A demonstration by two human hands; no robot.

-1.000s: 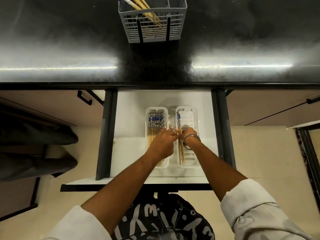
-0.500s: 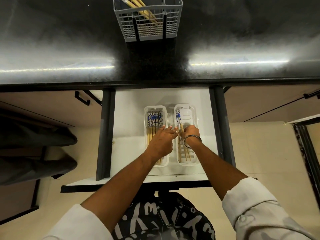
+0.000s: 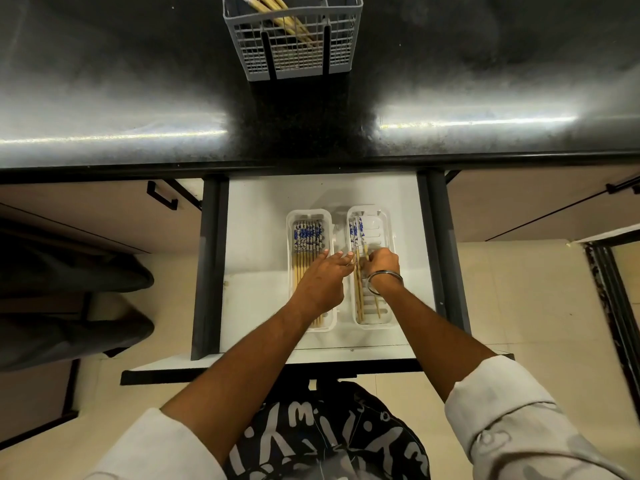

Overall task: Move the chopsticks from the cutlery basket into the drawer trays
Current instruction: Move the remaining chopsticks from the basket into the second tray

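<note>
Over the open drawer, our right hand pinches chopsticks in the right tray; our left hand, its grip spread, reaches beside it.

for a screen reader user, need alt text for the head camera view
Seen from above, a person's right hand grips chopsticks in the right tray of an open drawer, while the left hand reaches across the fuller left tray. A grey cutlery basket with more chopsticks stands on the dark counter behind.
</note>
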